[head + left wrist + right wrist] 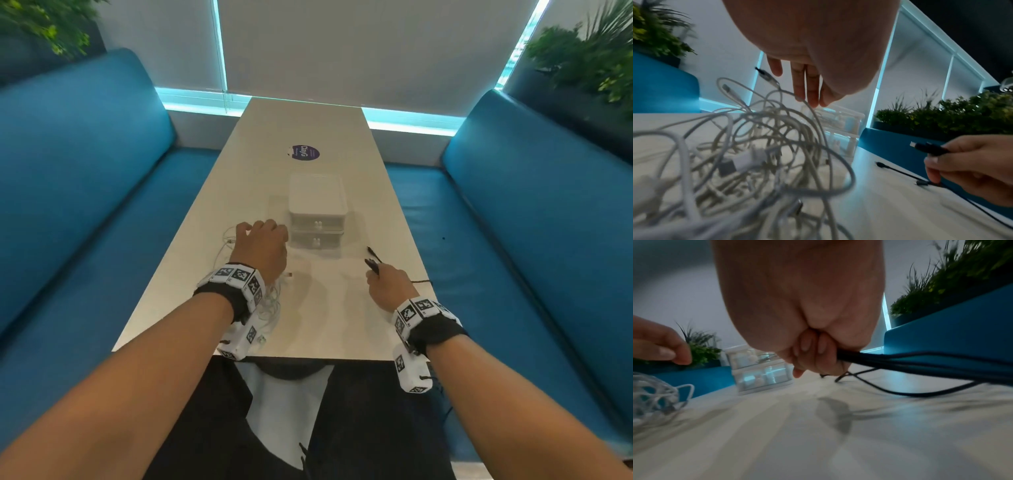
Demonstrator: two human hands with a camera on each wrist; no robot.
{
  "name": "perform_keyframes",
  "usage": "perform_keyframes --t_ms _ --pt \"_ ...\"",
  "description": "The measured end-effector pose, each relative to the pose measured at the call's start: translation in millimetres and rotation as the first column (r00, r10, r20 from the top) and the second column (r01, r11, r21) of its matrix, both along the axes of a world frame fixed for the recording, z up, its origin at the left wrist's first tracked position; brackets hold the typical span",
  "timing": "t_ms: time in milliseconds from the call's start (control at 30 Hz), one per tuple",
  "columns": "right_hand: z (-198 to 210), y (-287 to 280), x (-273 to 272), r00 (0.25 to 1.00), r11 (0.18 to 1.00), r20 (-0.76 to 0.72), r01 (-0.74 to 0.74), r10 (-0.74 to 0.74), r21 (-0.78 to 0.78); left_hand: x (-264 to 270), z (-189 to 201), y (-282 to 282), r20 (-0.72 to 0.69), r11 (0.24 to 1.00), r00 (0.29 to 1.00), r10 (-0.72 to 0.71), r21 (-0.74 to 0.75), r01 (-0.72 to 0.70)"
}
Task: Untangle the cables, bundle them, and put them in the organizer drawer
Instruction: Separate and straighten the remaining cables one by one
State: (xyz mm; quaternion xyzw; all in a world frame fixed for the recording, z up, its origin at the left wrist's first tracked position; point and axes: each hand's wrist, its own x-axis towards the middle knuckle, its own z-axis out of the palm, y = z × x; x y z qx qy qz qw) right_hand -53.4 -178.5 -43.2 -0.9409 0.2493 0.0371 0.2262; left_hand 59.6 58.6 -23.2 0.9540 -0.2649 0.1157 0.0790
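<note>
A tangle of white cables (pixel 756 154) lies on the near left of the table (pixel 325 318); in the head view the white cables (pixel 270 301) show beside my left wrist. My left hand (pixel 263 236) hovers over the heap with fingers (pixel 809 91) hanging straight, their tips touching one white strand. My right hand (pixel 383 281) grips a folded black cable (pixel 920 360), whose plug ends (pixel 372 264) stick out past the fist. A clear two-drawer organizer (pixel 317 212) stands mid-table, both drawers closed, just beyond my left hand.
Blue bench seats (pixel 102 205) flank the narrow table on both sides. Potted plants (pixel 589 58) sit behind the backrests. A round purple sticker (pixel 304 152) lies beyond the organizer. A loose end of the black cable (pixel 898 172) trails over the right table edge.
</note>
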Motion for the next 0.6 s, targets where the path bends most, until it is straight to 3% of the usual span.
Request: perform_keyframes --t_ms 100,200,300,433,600 --pt "8 19 10 0.998 0.997 0.015 -0.056 0.056 0.054 8 9 15 -0.081 0.994 0.991 0.102 -0.038 -0.106" --pt "13 40 19 0.993 0.982 0.051 -0.111 0.104 0.153 10 10 30 -0.248 0.972 0.945 0.212 -0.045 -0.230" --pt "10 57 25 0.987 0.965 0.065 -0.156 0.146 0.210 7 4 37 -0.357 0.968 0.909 0.215 -0.042 -0.246" --pt "0 78 34 0.979 0.954 0.043 -0.206 0.201 0.220 0 0 33 -0.300 0.983 0.937 0.181 0.020 -0.183" --pt "-8 101 47 0.953 0.947 0.140 -0.287 0.268 0.147 -2 -2 25 -0.236 0.986 0.959 0.159 0.091 -0.141"
